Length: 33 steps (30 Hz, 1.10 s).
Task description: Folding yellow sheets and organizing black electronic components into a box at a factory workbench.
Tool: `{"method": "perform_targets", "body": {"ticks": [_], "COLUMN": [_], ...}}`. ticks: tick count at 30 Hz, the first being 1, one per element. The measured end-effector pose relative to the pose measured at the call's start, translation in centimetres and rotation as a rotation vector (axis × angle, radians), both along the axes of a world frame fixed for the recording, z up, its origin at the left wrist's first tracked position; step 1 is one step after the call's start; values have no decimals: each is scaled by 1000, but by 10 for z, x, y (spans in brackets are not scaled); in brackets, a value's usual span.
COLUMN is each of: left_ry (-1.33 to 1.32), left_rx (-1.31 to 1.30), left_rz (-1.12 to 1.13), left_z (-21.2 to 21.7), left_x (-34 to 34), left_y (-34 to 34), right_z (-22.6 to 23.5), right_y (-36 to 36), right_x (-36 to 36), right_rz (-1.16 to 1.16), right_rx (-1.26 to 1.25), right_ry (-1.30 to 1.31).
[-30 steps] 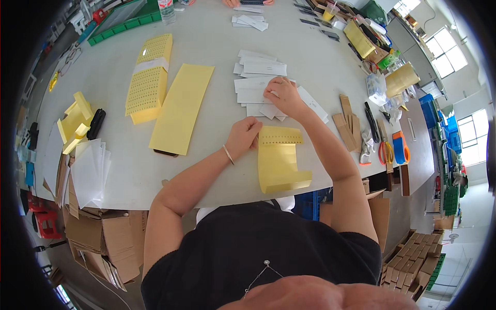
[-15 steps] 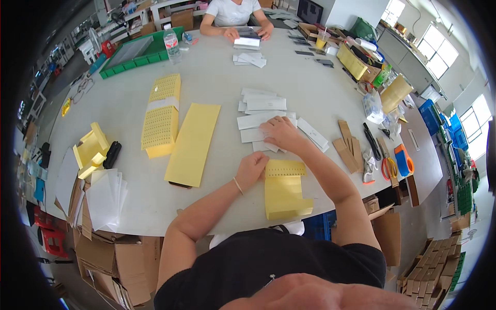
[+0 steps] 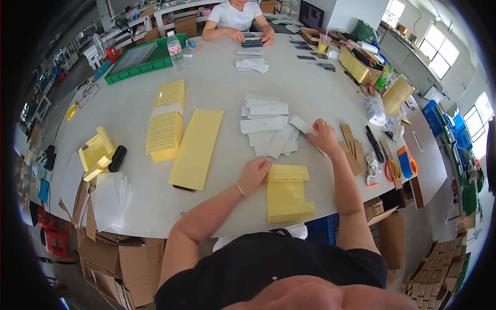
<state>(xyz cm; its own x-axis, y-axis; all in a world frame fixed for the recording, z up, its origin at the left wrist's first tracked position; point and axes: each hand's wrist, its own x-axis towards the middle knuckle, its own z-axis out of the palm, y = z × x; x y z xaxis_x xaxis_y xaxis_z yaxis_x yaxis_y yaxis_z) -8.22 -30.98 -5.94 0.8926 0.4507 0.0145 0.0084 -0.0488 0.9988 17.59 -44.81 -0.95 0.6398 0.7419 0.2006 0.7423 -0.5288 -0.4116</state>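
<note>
A folded yellow card sheet with a row of small holes lies at the table's near edge in front of me. My left hand is closed at its upper left corner, the fingertips mostly hidden. To the right of a loose pile of white strips, my right hand is over a single white strip; its fingers close on the strip, which lies slanted. Left of the pile rest a plain yellow card and a banded stack of perforated yellow cards.
At right lie brown cardboard strips, a black cutter, orange-handled scissors and an orange tape dispenser. A water bottle stands by a green tray. Across the table a co-worker handles dark pieces.
My right hand has moved right, from the middle of the pile to the strip at its right side. My left hand stays at the card's corner. The white strips near me have shifted.
</note>
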Motion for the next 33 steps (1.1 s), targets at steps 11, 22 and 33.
{"method": "perform_targets", "body": {"ticks": [11, 22, 33], "left_ry": [-27, -33, -77], "left_rx": [-50, 33, 14], "left_rz": [137, 284, 247], "left_z": [4, 2, -1], "left_x": [-4, -6, -9], "left_y": [-1, 6, 7], "right_z": [9, 10, 5], "right_y": [-14, -7, -1], "right_x": [-61, -96, -94], "right_rz": [573, 692, 693], "right_rx": [352, 155, 163], "right_ry": [294, -33, -3]}}
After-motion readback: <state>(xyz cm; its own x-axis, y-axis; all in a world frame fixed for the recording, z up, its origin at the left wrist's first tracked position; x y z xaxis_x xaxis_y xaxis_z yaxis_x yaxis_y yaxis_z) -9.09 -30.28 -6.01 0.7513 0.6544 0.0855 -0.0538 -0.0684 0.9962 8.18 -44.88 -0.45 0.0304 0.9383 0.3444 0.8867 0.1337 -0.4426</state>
